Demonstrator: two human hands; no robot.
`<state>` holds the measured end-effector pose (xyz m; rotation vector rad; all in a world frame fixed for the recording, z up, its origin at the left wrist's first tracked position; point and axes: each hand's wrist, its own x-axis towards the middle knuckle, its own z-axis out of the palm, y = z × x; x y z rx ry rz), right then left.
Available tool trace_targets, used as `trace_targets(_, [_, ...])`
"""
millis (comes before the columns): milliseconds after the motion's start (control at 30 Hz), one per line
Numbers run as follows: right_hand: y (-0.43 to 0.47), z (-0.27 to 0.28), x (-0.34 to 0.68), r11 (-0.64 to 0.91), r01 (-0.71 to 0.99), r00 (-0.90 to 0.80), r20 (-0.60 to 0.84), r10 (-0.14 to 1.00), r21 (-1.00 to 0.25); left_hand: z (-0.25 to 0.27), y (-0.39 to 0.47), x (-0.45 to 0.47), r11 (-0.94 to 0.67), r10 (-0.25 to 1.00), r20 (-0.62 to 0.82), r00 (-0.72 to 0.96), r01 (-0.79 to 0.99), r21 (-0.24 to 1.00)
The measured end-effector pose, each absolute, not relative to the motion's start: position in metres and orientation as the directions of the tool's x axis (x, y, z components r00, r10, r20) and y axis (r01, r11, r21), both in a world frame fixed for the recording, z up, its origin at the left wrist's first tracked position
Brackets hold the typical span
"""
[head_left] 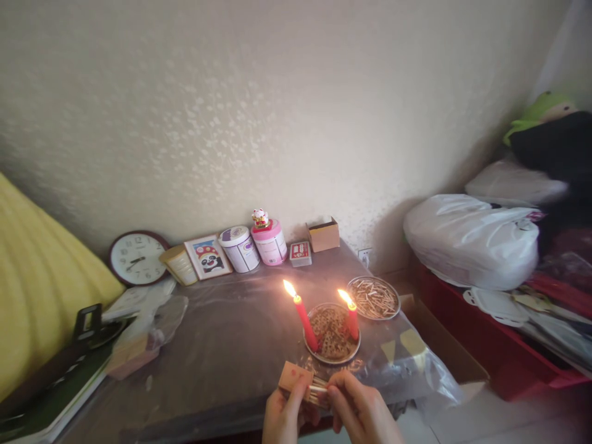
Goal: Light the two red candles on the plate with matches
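At the table's near edge, my left hand (285, 408) is closed around a small tan cardboard matchbox (294, 375). Several pale matchsticks (317, 392) stick out of its right side. My right hand (358, 404) pinches the right ends of matchsticks there, its fingertips beside the left hand; how many it grips is hidden. Just beyond both hands, a round metal dish (319, 356) with a brown speckled filling bears two lit red candles. The taller candle (306, 324) leans at the left, and the shorter candle (353, 320) stands at the right.
A second dish (350, 285) heaped with matchsticks sits behind the candles. Along the wall are a clock (139, 258), a panda picture (208, 257), two canisters, a card box (300, 253) and an open carton (324, 235). White bags (472, 240) lie on the right.
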<state>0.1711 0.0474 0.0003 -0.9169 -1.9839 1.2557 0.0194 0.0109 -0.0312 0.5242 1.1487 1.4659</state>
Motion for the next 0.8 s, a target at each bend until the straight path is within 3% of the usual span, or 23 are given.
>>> trace_targets(267, [0.0477, 0.0026, 0.1705, 0.296, 0.26, -0.538, 0.117, 0.835, -0.919, -0.0288, 0.0105, 0.024, 0.068, 0.903, -0.27, -0.334, -0.511, 0.857])
trace_targets(800, [0.0469, 0.0053, 0.1701, 0.281, 0.249, -0.559, 0.1, 0.823, -0.927, -0.0288, 0.011, 0.0207, 0.108, 0.903, -0.301, -0.308, -0.514, 0.851])
